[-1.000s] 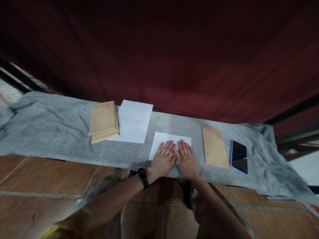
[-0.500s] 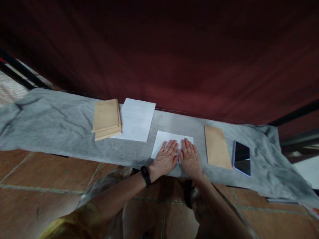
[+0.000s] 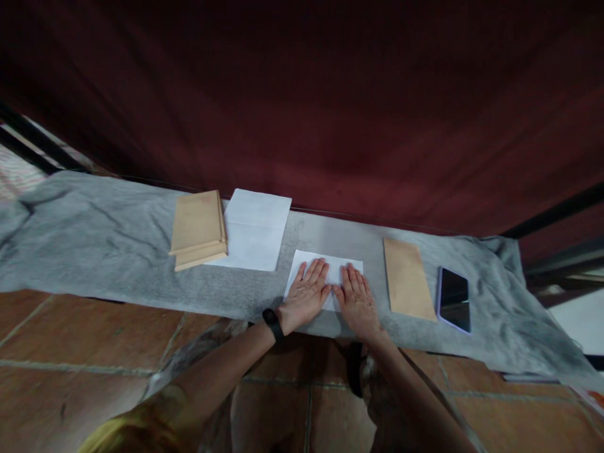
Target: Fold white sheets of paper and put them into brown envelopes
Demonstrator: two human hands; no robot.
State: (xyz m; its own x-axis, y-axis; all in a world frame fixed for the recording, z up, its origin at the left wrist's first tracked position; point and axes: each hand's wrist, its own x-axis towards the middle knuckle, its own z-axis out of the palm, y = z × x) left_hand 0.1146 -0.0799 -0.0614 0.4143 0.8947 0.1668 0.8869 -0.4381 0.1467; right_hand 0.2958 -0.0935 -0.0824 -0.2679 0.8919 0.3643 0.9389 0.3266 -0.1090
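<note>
A white sheet of paper (image 3: 334, 264), seemingly folded, lies flat near the front edge of the grey cloth. My left hand (image 3: 306, 294) rests palm down on its left part, fingers stretched out. On its right part lies my right hand (image 3: 357, 302), also flat, with the fingers a little apart. The thumbs nearly meet in the middle of the sheet. Both palms cover much of the paper's lower half. To the right of my right hand is a single brown envelope (image 3: 409, 280).
A grey cloth (image 3: 123, 264) covers the long, narrow surface. At the left, a stack of brown envelopes (image 3: 197, 220) overlaps white paper (image 3: 257, 229) with a crease across it. A phone (image 3: 454, 299) lies at the right. Behind hangs a dark red curtain (image 3: 302, 126).
My left hand has slid a little up and left on the sheet, and the hands are slightly farther apart. The whole view has shifted slightly; the other things lie as before.
</note>
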